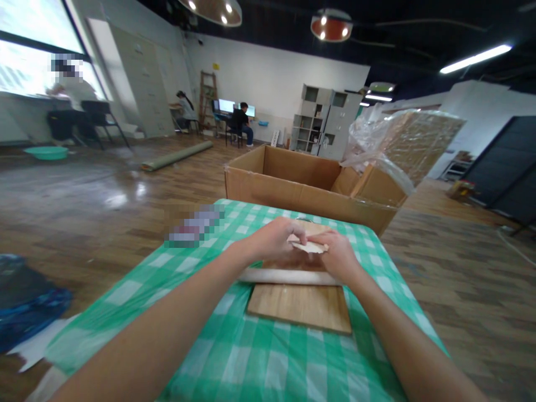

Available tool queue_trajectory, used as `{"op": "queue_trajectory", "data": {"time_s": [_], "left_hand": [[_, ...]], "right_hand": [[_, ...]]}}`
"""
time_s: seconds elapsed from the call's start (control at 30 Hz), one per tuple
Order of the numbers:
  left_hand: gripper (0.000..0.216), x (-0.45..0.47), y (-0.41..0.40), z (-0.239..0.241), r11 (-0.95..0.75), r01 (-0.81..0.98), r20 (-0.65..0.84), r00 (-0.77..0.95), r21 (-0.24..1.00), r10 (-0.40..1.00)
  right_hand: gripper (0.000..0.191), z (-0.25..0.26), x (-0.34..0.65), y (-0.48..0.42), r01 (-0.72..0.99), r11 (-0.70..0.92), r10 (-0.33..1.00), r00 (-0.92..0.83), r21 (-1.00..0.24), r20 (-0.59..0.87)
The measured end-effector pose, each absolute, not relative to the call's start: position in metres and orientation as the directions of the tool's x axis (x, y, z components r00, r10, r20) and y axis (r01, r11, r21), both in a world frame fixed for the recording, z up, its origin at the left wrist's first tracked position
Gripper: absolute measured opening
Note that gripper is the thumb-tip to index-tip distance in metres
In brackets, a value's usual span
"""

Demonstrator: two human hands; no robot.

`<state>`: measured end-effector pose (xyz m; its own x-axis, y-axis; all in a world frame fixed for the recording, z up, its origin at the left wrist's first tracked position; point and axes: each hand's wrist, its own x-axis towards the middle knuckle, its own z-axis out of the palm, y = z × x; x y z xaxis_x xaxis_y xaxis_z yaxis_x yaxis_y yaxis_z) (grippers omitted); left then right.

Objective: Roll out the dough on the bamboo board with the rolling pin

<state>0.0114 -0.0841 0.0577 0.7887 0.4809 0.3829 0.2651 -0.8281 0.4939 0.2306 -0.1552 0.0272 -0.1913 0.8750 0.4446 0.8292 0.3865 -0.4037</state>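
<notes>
Over the wooden cutting board (301,306), a thin, pale, flat piece of dough (312,247) is stretched between both hands. My left hand (277,237) pinches its left edge with bent fingers. On the opposite side, my right hand (340,257) grips the right edge between thumb and fingers. A whitish rolling pin (293,277) lies crosswise on the board, just nearer to me than the dough. Its right end is close beneath my right hand. The hands partly cover the board's far portion, where a metal handle (305,219) shows.
A green-and-white checked cloth (259,357) covers the table. A blurred packet (196,226) lies at its far left edge. Beyond the table stands a large cardboard box (280,187) with plastic wrap (368,137). Several people sit farther back. A dark bag (27,301) is at lower left.
</notes>
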Motion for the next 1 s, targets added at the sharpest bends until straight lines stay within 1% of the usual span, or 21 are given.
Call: {"op": "queue_trajectory", "data": {"time_s": [0.03, 0.1, 0.2, 0.3, 0.37, 0.43, 0.47, 0.53, 0.57, 0.6, 0.67, 0.73, 0.8, 0.83, 0.93, 1.0], "left_hand": [[0.020, 0.009, -0.085, 0.058, -0.830, 0.284, 0.315, 0.827, 0.480, 0.466], [0.019, 0.005, -0.084, 0.056, -0.815, 0.317, 0.203, 0.866, 0.486, 0.458], [0.021, 0.003, -0.080, 0.051, -0.783, 0.373, 0.131, 0.860, 0.497, 0.494], [0.025, 0.004, -0.075, 0.046, -0.786, 0.442, 0.138, 0.829, 0.433, 0.542], [0.026, 0.004, -0.073, 0.044, -0.793, 0.452, 0.138, 0.828, 0.409, 0.543], [0.027, 0.003, -0.072, 0.045, -0.796, 0.421, 0.117, 0.850, 0.435, 0.514], [0.030, 0.002, -0.071, 0.045, -0.794, 0.398, 0.112, 0.861, 0.459, 0.496], [0.034, -0.001, -0.069, 0.049, -0.774, 0.372, 0.137, 0.855, 0.512, 0.501], [0.036, -0.002, -0.067, 0.050, -0.759, 0.376, 0.162, 0.834, 0.532, 0.527], [0.036, -0.003, -0.065, 0.052, -0.741, 0.386, 0.195, 0.803, 0.549, 0.563], [0.035, -0.004, -0.061, 0.054, -0.716, 0.411, 0.254, 0.738, 0.564, 0.624], [0.032, -0.006, -0.057, 0.055, -0.708, 0.421, 0.280, 0.710, 0.566, 0.646], [0.030, -0.007, -0.056, 0.056, -0.706, 0.412, 0.274, 0.716, 0.577, 0.642], [0.028, -0.007, -0.057, 0.057, -0.702, 0.403, 0.266, 0.723, 0.587, 0.637], [0.028, -0.010, -0.060, 0.063, -0.693, 0.385, 0.266, 0.725, 0.609, 0.636], [0.036, -0.010, -0.062, 0.067, -0.700, 0.406, 0.283, 0.707, 0.588, 0.648]], "right_hand": [[0.060, 0.027, 0.232, -0.156, 0.836, 0.393, 0.892, -0.246, -0.384, 0.380], [0.060, 0.026, 0.233, -0.158, 0.844, 0.393, 0.910, -0.299, -0.366, 0.287], [0.050, 0.026, 0.236, -0.159, 0.871, 0.352, 0.926, -0.271, -0.343, 0.262], [0.041, 0.031, 0.241, -0.160, 0.888, 0.323, 0.939, -0.255, -0.328, 0.232], [0.036, 0.038, 0.245, -0.162, 0.903, 0.288, 0.949, -0.225, -0.319, 0.220], [0.032, 0.049, 0.247, -0.168, 0.906, 0.255, 0.961, -0.200, -0.337, 0.191], [0.028, 0.055, 0.248, -0.171, 0.894, 0.251, 0.966, -0.209, -0.370, 0.150], [0.019, 0.065, 0.244, -0.179, 0.843, 0.275, 0.954, -0.299, -0.461, 0.023], [0.021, 0.069, 0.241, -0.182, 0.820, 0.288, 0.936, -0.349, -0.495, -0.034], [0.027, 0.071, 0.236, -0.186, 0.810, 0.295, 0.921, -0.382, -0.507, -0.075], [0.034, 0.072, 0.226, -0.191, 0.829, 0.299, 0.912, -0.395, -0.473, -0.115], [0.028, 0.070, 0.217, -0.193, 0.847, 0.306, 0.907, -0.398, -0.434, -0.137], [0.021, 0.069, 0.212, -0.195, 0.828, 0.341, 0.889, -0.438, -0.445, -0.133], [0.019, 0.069, 0.212, -0.195, 0.810, 0.364, 0.883, -0.457, -0.459, -0.106], [0.014, 0.069, 0.219, -0.191, 0.782, 0.406, 0.898, -0.438, -0.472, 0.048], [0.011, 0.066, 0.226, -0.186, 0.813, 0.398, 0.916, -0.379, -0.425, 0.133]]}}
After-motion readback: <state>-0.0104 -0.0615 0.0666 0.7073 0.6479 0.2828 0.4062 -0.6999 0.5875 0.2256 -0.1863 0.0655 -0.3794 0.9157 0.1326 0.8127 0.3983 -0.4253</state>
